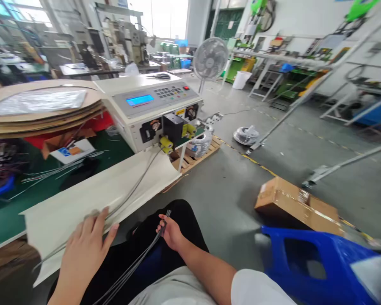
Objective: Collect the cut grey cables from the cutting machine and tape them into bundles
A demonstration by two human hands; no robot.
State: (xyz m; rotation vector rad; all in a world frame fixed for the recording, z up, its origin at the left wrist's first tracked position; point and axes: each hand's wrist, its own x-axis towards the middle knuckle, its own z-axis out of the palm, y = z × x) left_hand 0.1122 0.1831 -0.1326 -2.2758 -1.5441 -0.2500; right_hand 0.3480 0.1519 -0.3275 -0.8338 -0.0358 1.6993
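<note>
Cream tray [82,197]: slopes along the bench edge at the person's left; bears the single grey cable.
Left hand [88,242]: palm down over the tray, fingers extended, thumb spread, not closed round anything; whether it presses on the cable cannot be told.
Grey cable [133,189]: long axis oblique, from upper right to lower left; passes beneath the left hand and emerges beyond it, near the tray's far left end.
Nearer hand: the left, directly over the cable; the right lies apart, beyond the tray's edge.
Cable bundle [136,265]: several grey lengths, slanting down and left across the lap, roughly parallel to the single cable.
Machine [127,120]: at the cable's upper end, which meets its yellow fittings [167,144].
Right hand [171,234]: clenched round the bundle near its upper tips.
</note>
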